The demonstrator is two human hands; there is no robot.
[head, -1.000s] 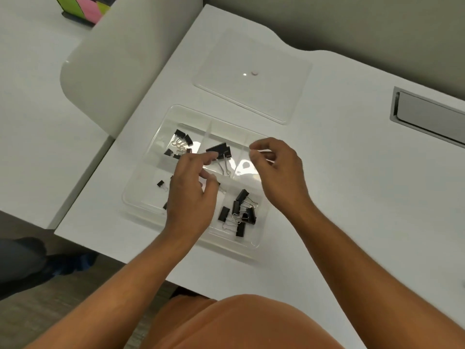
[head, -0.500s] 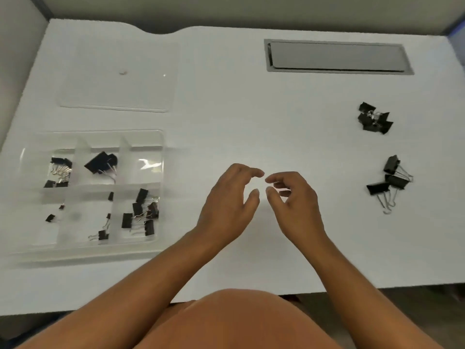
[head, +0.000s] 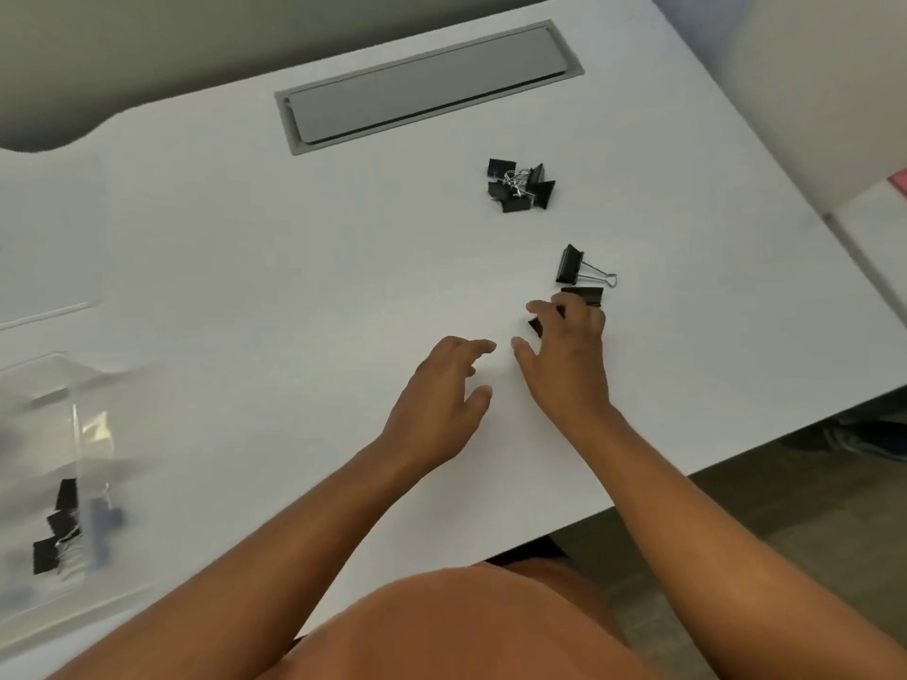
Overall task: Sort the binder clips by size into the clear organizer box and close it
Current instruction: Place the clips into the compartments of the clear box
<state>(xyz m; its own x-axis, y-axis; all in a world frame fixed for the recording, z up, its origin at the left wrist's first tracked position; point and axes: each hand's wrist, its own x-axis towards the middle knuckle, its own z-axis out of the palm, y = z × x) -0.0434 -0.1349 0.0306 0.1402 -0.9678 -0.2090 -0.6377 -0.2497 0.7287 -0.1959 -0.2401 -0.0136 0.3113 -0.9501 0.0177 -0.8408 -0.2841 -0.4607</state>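
Note:
My right hand (head: 569, 355) reaches over the large black binder clips on the white desk. Its fingers are spread and rest on one large clip (head: 536, 327), partly hiding it. A second large clip (head: 586, 294) shows just past the fingertips, and a third large clip (head: 572, 265) lies free beyond with its wire handles out. A pile of medium clips (head: 520, 186) sits further back. My left hand (head: 441, 390) hovers open beside the right one, holding nothing. The clear organizer box (head: 73, 385) is blurred at the left edge, with several black clips (head: 56, 527) inside.
The box's clear lid (head: 49, 238) lies flat at the far left behind the box. A grey cable hatch (head: 422, 85) is set into the desk at the back. The desk's right edge runs close past the large clips.
The view has swung right, away from the organizer box. Both hands left the box and crossed the desk; my right hand now lies on the large clips, which were out of reach half a second ago.

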